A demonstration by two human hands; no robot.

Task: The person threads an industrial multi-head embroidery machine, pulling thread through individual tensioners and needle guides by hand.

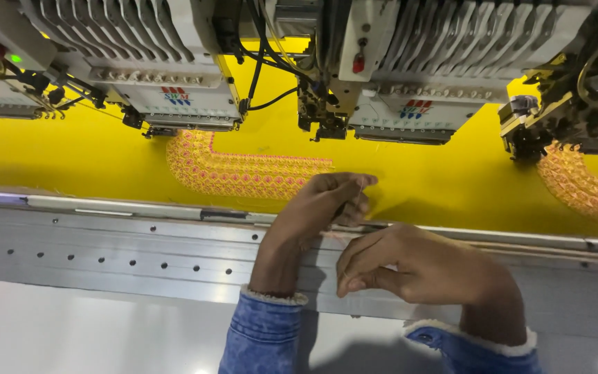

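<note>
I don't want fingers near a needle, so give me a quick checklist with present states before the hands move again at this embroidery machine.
1. Left hand clear of the embroidery head: ok, apart from it.
2. Right hand off the yellow fabric: ok, on the metal rail.
3. Thread pinched: cannot tell, too thin.
4. Sleeve cuffs away from the heads: ok.
5. Machine stopped: cannot tell.

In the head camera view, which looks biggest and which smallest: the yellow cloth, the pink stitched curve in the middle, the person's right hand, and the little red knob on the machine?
1. Yellow cloth, by far the largest.
2. Pink stitched curve and right hand: they look about alike, and the hand is nearer the camera, so I would not rank them.
3. Red knob, smallest.
</note>
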